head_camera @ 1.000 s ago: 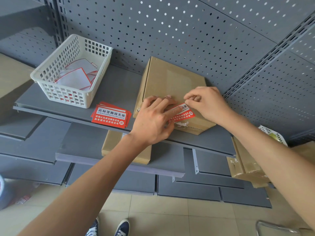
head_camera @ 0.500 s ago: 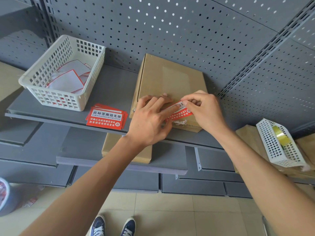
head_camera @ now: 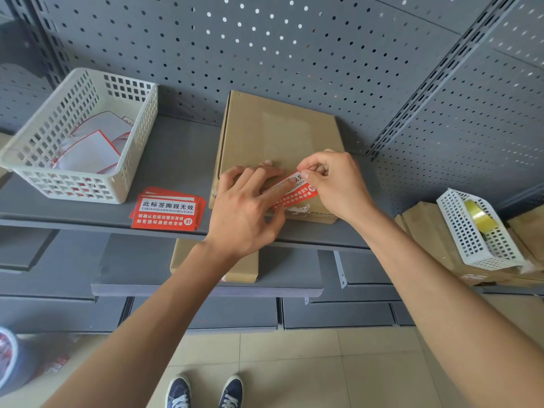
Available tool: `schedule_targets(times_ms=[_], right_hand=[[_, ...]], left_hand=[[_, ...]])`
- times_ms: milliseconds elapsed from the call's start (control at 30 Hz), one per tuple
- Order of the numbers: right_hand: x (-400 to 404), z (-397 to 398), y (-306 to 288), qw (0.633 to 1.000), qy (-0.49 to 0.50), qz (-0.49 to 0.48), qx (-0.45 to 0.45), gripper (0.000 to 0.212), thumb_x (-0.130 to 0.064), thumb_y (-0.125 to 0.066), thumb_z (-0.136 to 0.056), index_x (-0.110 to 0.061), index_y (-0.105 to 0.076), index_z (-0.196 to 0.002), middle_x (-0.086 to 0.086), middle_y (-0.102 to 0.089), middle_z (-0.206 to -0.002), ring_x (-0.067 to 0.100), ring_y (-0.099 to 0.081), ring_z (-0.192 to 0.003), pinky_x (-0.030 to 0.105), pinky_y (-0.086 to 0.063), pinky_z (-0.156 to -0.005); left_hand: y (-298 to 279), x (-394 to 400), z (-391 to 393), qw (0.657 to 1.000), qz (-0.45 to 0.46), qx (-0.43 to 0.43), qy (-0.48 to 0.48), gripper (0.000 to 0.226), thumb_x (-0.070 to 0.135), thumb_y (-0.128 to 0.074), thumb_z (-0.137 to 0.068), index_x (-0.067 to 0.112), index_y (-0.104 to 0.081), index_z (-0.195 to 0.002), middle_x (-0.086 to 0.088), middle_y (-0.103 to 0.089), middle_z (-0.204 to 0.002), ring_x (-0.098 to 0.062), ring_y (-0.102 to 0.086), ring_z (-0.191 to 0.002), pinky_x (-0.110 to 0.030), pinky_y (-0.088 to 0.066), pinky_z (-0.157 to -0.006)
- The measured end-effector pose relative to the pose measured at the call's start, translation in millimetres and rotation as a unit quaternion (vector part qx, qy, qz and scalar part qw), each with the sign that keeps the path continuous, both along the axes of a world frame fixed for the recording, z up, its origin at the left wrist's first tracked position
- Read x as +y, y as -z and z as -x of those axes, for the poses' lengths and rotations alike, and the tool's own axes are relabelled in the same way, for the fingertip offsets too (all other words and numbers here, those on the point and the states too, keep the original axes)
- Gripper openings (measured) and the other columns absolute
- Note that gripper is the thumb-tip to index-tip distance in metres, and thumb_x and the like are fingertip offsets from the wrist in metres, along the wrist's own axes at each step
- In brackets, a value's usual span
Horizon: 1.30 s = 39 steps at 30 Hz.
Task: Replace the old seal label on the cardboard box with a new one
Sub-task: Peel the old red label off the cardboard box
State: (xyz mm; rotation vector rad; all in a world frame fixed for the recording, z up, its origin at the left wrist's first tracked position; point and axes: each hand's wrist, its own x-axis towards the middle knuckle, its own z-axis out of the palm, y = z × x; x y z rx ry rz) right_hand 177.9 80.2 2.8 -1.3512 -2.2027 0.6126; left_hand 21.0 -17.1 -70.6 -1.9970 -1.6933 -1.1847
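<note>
A flat brown cardboard box (head_camera: 273, 136) lies on a grey metal shelf (head_camera: 176, 160). A red and white seal label (head_camera: 297, 195) sits at the box's near edge, folded over the front. My right hand (head_camera: 335, 184) pinches the label's upper right corner between thumb and forefinger, and that corner is lifted off the box. My left hand (head_camera: 244, 213) lies flat on the box top, its fingers spread, with the forefinger pressing on the label's left part. A small stack of red seal labels (head_camera: 167, 212) lies on the shelf left of the box.
A white plastic basket (head_camera: 129, 160) with white peeled backing sheets stands at the shelf's left. A second white basket (head_camera: 471, 231) holding a roll of clear tape lies on cardboard boxes (head_camera: 432, 240) at the right. Another box (head_camera: 182, 257) lies on the lower shelf. Perforated grey panel behind.
The view has shifted slightly to the right. My right hand has closed its pinch on the label's corner and raised it a little; my left hand stays pressed on the box.
</note>
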Motion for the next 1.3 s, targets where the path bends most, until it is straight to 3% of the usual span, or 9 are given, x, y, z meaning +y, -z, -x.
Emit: schedule_targets(times_ms=[233, 433, 500, 600, 767, 900, 1000, 1133, 1300], right_hand=[[0.4, 1.3, -6.6, 1.000, -0.004, 0.012, -0.023, 0.021, -0.006, -0.070, -0.089, -0.025, -0.071, -0.083, -0.007, -0.062, -0.082, 0.005, -0.054, -0.071, 0.021, -0.045, -0.071], [2.1, -1.7, -21.6, 0.997, -0.037, 0.010, -0.061, 0.007, -0.012, -0.067, -0.093, -0.016, -0.072, -0.096, -0.010, -0.065, -0.084, 0.001, -0.058, -0.075, 0.014, -0.050, -0.069], [6.0, 0.8, -28.8, 0.990, -0.069, -0.012, -0.123, 0.006, -0.014, -0.065, -0.095, -0.015, -0.071, -0.095, -0.005, -0.066, -0.089, 0.009, -0.062, -0.080, 0.025, -0.054, -0.077], [11.7, 8.2, -39.7, 0.953, -0.133, -0.067, -0.263, 0.011, -0.018, -0.059, -0.098, -0.017, -0.067, -0.091, 0.000, -0.063, -0.097, 0.022, -0.062, -0.090, 0.041, -0.053, -0.082], [8.1, 19.9, -51.0, 0.854, -0.205, -0.195, -0.437, 0.009, -0.003, -0.061, -0.094, -0.011, -0.058, -0.096, 0.006, -0.058, -0.092, 0.033, -0.064, -0.085, 0.034, -0.039, -0.062], [0.8, 28.9, -58.9, 0.800, -0.231, -0.214, -0.511, 0.024, 0.015, -0.062, -0.083, -0.005, -0.057, -0.097, 0.014, -0.060, -0.092, 0.039, -0.067, -0.091, 0.039, -0.047, -0.064], [-3.4, 36.1, -67.4, 0.766, -0.241, -0.209, -0.557, 0.023, 0.017, -0.057, -0.085, -0.002, -0.059, -0.100, 0.017, -0.062, -0.099, 0.039, -0.067, -0.096, 0.039, -0.043, -0.065], [-5.8, 41.6, -72.4, 0.747, -0.252, -0.205, -0.581, 0.022, 0.016, -0.052, -0.089, -0.001, -0.059, -0.100, 0.018, -0.062, -0.100, 0.038, -0.067, -0.096, 0.038, -0.041, -0.064], [-1.7, 43.8, -66.6, 0.759, -0.247, -0.203, -0.566, 0.010, 0.007, -0.056, -0.089, -0.001, -0.059, -0.093, 0.014, -0.055, -0.083, 0.035, -0.061, -0.080, 0.035, -0.035, -0.056]], left_hand=[[-0.9, 0.3, 0.5, 1.000, 0.010, -0.001, 0.003, 0.043, 0.026, -0.070, -0.082, 0.024, -0.072, -0.125, -0.005, -0.069, -0.125, -0.030, -0.066, -0.112, -0.046, -0.039, -0.096], [-1.9, -1.1, 0.6, 1.000, 0.016, 0.001, 0.002, 0.043, 0.027, -0.070, -0.084, 0.023, -0.072, -0.126, -0.005, -0.068, -0.127, -0.028, -0.065, -0.114, -0.044, -0.037, -0.098], [-1.9, -1.2, 1.2, 1.000, 0.018, 0.001, 0.001, 0.042, 0.028, -0.069, -0.084, 0.022, -0.072, -0.126, -0.006, -0.068, -0.127, -0.028, -0.065, -0.115, -0.044, -0.037, -0.098], [-2.0, -1.3, 1.1, 1.000, 0.020, 0.001, 0.003, 0.041, 0.028, -0.068, -0.085, 0.023, -0.072, -0.126, -0.006, -0.068, -0.127, -0.028, -0.065, -0.115, -0.045, -0.037, -0.098], [-2.7, -1.7, 1.0, 1.000, 0.022, 0.003, 0.002, 0.043, 0.028, -0.069, -0.085, 0.024, -0.072, -0.127, -0.006, -0.068, -0.128, -0.029, -0.065, -0.113, -0.044, -0.037, -0.098], [-2.0, -1.7, 1.0, 1.000, 0.026, 0.005, 0.001, 0.044, 0.028, -0.068, -0.084, 0.024, -0.071, -0.128, -0.005, -0.067, -0.129, -0.029, -0.064, -0.116, -0.044, -0.036, -0.099], [-2.4, -1.6, 0.9, 1.000, 0.023, 0.004, 0.002, 0.045, 0.027, -0.069, -0.083, 0.024, -0.071, -0.128, -0.005, -0.067, -0.128, -0.029, -0.064, -0.115, -0.045, -0.037, -0.098], [-2.8, -1.9, 1.3, 1.000, 0.028, 0.006, 0.001, 0.046, 0.028, -0.069, -0.083, 0.024, -0.071, -0.129, -0.005, -0.067, -0.129, -0.030, -0.064, -0.115, -0.045, -0.037, -0.098], [-4.0, -2.4, 1.0, 1.000, 0.023, 0.007, 0.001, 0.046, 0.027, -0.070, -0.082, 0.024, -0.071, -0.128, -0.006, -0.067, -0.128, -0.030, -0.063, -0.114, -0.045, -0.038, -0.097]])
